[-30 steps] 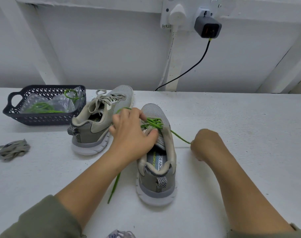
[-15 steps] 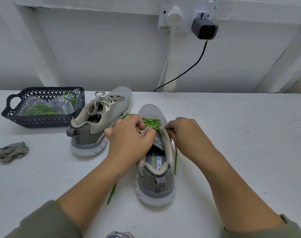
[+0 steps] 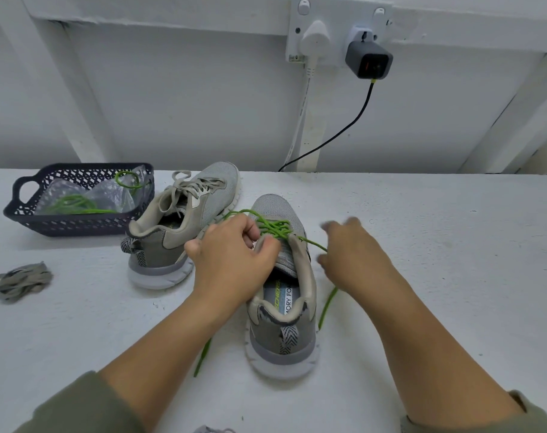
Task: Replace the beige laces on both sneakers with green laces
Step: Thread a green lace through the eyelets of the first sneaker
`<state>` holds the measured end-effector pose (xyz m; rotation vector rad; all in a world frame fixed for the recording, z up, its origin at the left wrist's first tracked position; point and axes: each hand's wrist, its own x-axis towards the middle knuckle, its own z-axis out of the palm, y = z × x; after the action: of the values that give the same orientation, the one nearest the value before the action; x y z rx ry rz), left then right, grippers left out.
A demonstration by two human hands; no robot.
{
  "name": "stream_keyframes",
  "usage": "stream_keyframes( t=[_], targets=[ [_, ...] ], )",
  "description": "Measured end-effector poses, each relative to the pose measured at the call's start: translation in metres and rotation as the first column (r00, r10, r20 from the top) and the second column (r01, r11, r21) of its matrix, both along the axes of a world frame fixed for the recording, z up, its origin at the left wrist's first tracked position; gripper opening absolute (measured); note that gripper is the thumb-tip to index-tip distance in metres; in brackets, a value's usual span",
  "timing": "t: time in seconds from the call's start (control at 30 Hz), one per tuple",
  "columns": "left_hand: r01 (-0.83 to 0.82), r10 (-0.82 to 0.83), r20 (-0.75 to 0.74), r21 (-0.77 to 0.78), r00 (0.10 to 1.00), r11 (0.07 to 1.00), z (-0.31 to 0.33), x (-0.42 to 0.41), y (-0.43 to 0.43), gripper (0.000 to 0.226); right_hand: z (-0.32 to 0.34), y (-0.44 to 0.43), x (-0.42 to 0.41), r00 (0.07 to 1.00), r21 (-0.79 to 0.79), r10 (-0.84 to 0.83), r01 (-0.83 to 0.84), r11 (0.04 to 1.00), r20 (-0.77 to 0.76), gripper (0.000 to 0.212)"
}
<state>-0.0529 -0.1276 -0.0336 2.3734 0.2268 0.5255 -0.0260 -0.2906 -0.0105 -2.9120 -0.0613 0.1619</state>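
The right hand [image 3: 350, 257] has swung right, off the centre sneaker [image 3: 283, 342], with the green lace [image 3: 275, 228] running towards it.
The left hand [image 3: 234, 260] keeps a pinching grip on the lace at the eyelets; the right grip is too blurred to tell. Lacing looks part done.

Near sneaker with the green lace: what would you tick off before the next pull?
1. The near sneaker stands upright on the table: ok.
2. The left hand pinches the green lace at the eyelets: ok.
3. The right hand grips the lace's right end: cannot tell, blurred.
4. Lace tails lie untangled on either side: ok.
5. The far sneaker is relaced: not ok, it has beige laces.
6. A spare green lace waits in the basket: ok.
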Motion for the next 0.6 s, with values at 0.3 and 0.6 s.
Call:
stream_keyframes(
  t=[0.3, 0.6],
  targets=[
    [-0.008, 0.008, -0.007, -0.015, 1.0, 1.0, -0.001, 0.0, 0.0, 0.023, 0.001, -0.002, 0.002, 1.0, 0.042, 0.027, -0.028, 0.999, 0.01, 0.014],
    [-0.017, 0.016, -0.014, -0.028, 1.0, 0.999, -0.001, -0.002, 0.001, 0.016, -0.003, -0.011, -0.006, 0.995, -0.017, 0.087, -0.086, 0.996, 0.04, 0.027]
  ],
)
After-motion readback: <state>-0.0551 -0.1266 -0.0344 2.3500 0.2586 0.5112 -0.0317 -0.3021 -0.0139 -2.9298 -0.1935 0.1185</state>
